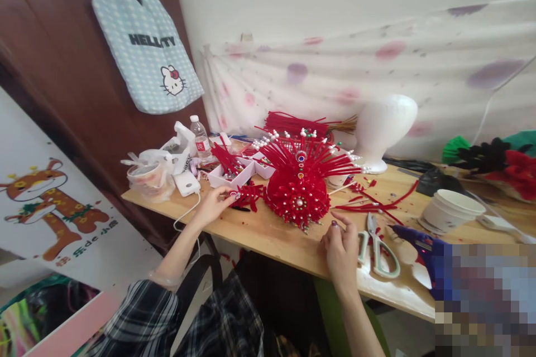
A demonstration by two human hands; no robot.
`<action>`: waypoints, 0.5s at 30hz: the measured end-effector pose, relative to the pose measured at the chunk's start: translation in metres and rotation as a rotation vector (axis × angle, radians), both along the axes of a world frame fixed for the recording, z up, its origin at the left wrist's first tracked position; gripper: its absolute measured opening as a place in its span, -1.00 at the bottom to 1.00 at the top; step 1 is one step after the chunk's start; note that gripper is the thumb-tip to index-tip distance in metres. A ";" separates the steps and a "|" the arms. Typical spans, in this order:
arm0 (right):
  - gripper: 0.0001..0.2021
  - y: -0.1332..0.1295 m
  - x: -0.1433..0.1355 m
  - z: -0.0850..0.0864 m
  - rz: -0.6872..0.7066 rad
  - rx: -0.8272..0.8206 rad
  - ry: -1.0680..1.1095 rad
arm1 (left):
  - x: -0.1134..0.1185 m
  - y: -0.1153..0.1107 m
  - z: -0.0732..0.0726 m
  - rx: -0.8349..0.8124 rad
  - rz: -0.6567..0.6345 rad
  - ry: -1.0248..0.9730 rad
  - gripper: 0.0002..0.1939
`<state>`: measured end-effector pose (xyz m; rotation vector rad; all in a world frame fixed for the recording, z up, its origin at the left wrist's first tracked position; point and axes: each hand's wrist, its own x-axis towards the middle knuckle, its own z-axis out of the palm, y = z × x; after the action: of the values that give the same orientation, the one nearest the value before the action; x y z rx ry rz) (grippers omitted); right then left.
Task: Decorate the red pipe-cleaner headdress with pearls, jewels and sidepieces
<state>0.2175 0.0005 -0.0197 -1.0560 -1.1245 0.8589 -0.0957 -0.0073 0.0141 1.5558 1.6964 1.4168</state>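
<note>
My left hand (214,205) is closed on a small red pipe-cleaner ornament (251,195) with a jewelled bead near the fingertips, left of the headdress. Standing on the table before me is a large red headdress (299,189), with a fan of red stems tipped in white and green beads and gems down its middle. My right hand (341,248) hovers at the table's front edge, right of the headdress. Its index finger is stretched and the other fingers are loosely curled; nothing shows in it. Scissors (383,254) with pale green handles lie just beside it.
A blue glue gun (422,248) and a white paper cup (450,212) are at the right. Behind stand a white foam head (383,128) and bundled red stems (293,122). Bead boxes (230,175), a bottle (201,136) and a bagged cup (148,178) are left.
</note>
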 end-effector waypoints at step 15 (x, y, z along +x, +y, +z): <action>-0.63 -0.002 -0.001 0.007 -0.048 -0.152 0.069 | -0.033 -0.011 0.030 -0.105 -0.021 -0.269 -0.66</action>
<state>0.2161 -0.0015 -0.0128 -1.1653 -0.9847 0.9474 -0.1284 -0.0186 0.0438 1.2597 1.5620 1.4297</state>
